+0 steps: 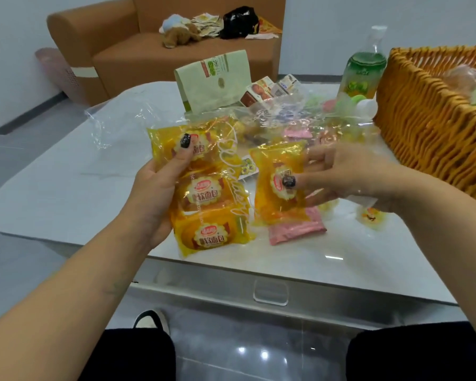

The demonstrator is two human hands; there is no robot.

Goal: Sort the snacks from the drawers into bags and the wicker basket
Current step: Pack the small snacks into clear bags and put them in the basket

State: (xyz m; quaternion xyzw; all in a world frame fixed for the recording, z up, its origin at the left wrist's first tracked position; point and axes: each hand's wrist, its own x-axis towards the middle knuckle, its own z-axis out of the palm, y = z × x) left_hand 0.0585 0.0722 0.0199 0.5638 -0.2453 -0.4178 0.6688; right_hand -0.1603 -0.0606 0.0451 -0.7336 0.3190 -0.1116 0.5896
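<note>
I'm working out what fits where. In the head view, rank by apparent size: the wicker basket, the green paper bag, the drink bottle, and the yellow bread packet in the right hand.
1. wicker basket, cropped
2. green paper bag
3-4. drink bottle and yellow bread packet: similar; the packet is nearer, so unsure.

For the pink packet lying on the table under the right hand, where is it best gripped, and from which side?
Pinch the pink packet at its bare near-right end, coming from above on the right. It lies flat on the table, and the yellow bread packet held by the right hand covers its far end.
</note>
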